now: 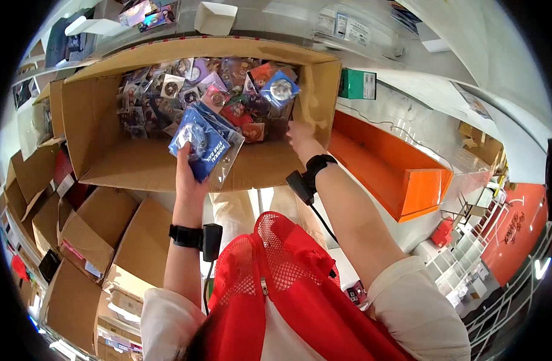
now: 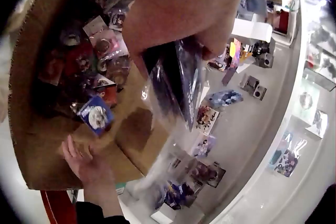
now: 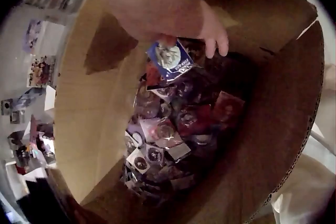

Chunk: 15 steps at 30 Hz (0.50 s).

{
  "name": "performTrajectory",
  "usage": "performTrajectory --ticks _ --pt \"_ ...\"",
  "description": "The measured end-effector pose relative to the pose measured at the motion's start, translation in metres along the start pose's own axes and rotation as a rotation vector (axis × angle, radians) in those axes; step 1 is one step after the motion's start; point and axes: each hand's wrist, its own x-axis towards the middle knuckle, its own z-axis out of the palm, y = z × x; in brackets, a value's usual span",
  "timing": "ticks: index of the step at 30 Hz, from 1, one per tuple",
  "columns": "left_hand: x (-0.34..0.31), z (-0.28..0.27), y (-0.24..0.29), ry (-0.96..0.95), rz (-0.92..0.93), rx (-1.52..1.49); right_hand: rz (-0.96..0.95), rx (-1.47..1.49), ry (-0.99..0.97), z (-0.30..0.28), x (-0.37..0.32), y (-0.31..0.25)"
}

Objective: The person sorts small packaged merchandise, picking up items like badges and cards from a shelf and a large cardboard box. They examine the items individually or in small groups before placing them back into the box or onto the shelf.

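Note:
My left hand [image 1: 190,191] grips a small stack of blue carded badges [image 1: 212,150] in clear plastic sleeves, its thumb lying on the round badge of the top one. In the left wrist view the stack shows edge-on below that hand. My right hand [image 1: 303,136] is inside the right end of a cardboard box [image 1: 125,171], fingers loosely extended and holding nothing. Just beyond it, a single blue carded badge [image 1: 280,90] lies on top of the pile. Many other sleeved badges [image 3: 157,129] in mixed colours cover the bottom of the box.
An orange tray [image 1: 372,162] stands right of the box, with a green box [image 1: 357,84] near its far end. Open cardboard boxes [image 1: 101,219] crowd the left side. Behind, a pale shelf [image 2: 252,129] carries small packets and a white box [image 1: 215,18].

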Motion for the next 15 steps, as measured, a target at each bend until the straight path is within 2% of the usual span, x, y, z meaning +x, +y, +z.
performTrajectory --ticks 1,2,5,7,10,13,14,15 --pt "-0.001 0.003 -0.001 0.032 -0.005 0.004 0.021 -0.012 -0.033 0.001 -0.014 -0.007" --pt "-0.001 0.005 -0.001 0.001 -0.006 -0.001 0.078 0.114 -0.119 -0.003 -0.052 -0.033" --pt "-0.002 0.008 -0.005 -0.107 -0.028 0.001 -0.053 0.292 -0.489 -0.015 -0.097 -0.052" --pt "-0.002 0.007 -0.008 -0.201 -0.056 0.02 -0.146 0.494 -0.831 -0.014 -0.118 -0.054" --pt "0.005 -0.004 -0.015 -0.222 -0.014 0.156 -0.01 0.605 -0.975 -0.006 -0.156 -0.071" --pt "0.002 -0.003 -0.018 -0.186 -0.032 0.232 -0.294 0.413 -0.929 0.008 -0.159 -0.064" --pt "-0.001 0.0 -0.017 -0.171 -0.045 0.243 -0.303 0.332 -0.879 0.007 -0.158 -0.066" --pt "-0.003 0.002 -0.015 -0.156 -0.058 0.255 -0.401 0.249 -0.786 0.008 -0.156 -0.067"
